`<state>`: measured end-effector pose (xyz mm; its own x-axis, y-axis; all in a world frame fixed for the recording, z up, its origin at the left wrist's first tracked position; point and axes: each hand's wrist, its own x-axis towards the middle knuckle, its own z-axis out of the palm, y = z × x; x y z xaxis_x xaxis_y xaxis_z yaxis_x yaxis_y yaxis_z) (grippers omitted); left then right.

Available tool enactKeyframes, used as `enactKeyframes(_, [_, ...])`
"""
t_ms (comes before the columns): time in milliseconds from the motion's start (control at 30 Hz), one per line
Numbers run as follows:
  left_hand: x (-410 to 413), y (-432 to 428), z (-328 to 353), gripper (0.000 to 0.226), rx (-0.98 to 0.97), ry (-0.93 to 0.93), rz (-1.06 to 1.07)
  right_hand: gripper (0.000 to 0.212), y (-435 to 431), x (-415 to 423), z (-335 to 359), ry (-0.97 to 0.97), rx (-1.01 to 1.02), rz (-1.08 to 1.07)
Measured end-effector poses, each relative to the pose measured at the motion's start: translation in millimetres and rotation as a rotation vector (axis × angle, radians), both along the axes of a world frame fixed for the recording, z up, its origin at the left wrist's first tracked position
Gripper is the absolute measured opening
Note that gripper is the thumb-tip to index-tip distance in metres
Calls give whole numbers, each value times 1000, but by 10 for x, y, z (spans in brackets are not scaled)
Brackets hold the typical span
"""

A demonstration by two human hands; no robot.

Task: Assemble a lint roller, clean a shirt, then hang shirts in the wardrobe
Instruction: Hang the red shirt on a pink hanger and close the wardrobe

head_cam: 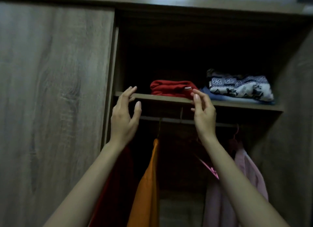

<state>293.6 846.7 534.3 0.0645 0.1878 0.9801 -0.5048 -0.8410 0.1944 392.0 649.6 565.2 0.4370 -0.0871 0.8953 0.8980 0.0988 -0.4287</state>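
Head view | L hand [124, 115] + R hand [204, 115] raised, both spread, nothing gripped | red folded garment [172, 88] on shelf [160, 99], lies above-between hands, long axis along shelf edge | R fingertips [196, 97] nearer, just beside it | hung shirts [147, 184] below on rail [186, 120].

A: Hanging on the rail [188, 121]?
B: Four garments: one dark red [116, 184], one orange [145, 193], two pink [218, 201].
A: Folded on the shelf [162, 99]?
B: Two piles: one red [171, 88], one patterned blue-and-white [240, 87].
A: Hands?
B: Two, left hand [124, 118] and right hand [204, 115].
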Motion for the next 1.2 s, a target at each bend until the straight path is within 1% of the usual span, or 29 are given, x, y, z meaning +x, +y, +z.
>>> enactKeyframes(67, [189, -30, 244, 52, 20, 44, 15, 32, -10, 164, 236, 25, -41, -138])
enactKeyframes(133, [405, -6, 457, 56, 54, 122, 59, 40, -6, 283, 384, 48, -134, -333])
enactKeyframes(233, [674, 71, 731, 65, 135, 267, 202, 49, -10, 359, 513, 66, -279, -612])
enactKeyframes(300, [775, 94, 870, 66, 161, 396, 290, 56, -23, 391, 576, 99, -369, -704])
enactKeyframes(367, [803, 79, 981, 64, 181, 523, 345, 59, -24, 409, 609, 101, -476, -740])
enactKeyframes(433, [783, 43, 1059, 54, 188, 613, 308, 59, -13, 403, 602, 78, -569, -716])
enactKeyframes(467, [765, 23, 1081, 46, 196, 626, 260, 59, -3, 400, 585, 64, -599, -687])
enactKeyframes(567, [724, -25, 1094, 22, 209, 604, 127, 61, 6, 408, 518, 18, -610, -604])
enactKeyframes(633, [718, -40, 1088, 13, 188, 536, 64, 62, -11, 419, 474, -14, -578, -550])
enactKeyframes(733, [679, -48, 1072, 20, 108, 396, -35, 70, -41, 425, 410, -100, -491, -460])
enactKeyframes(767, [652, -48, 1064, 22, 87, 369, -48, 69, -45, 432, 388, -132, -455, -422])
enactKeyframes(867, [525, -56, 1044, 24, 48, 353, -97, 56, -42, 430, 325, -224, -339, -259])
enactKeyframes(1000, [229, -191, 987, 29, 24, 327, -273, 40, -33, 300, 330, -328, -127, -35])
enactKeyframes(1133, [-72, -412, 895, 31, 44, 296, -409, 28, -17, -26, 506, -370, 14, 78])
enactKeyframes(1200, [-227, -511, 817, 34, 93, 260, -452, 22, -62, -231, 583, -354, 109, 124])
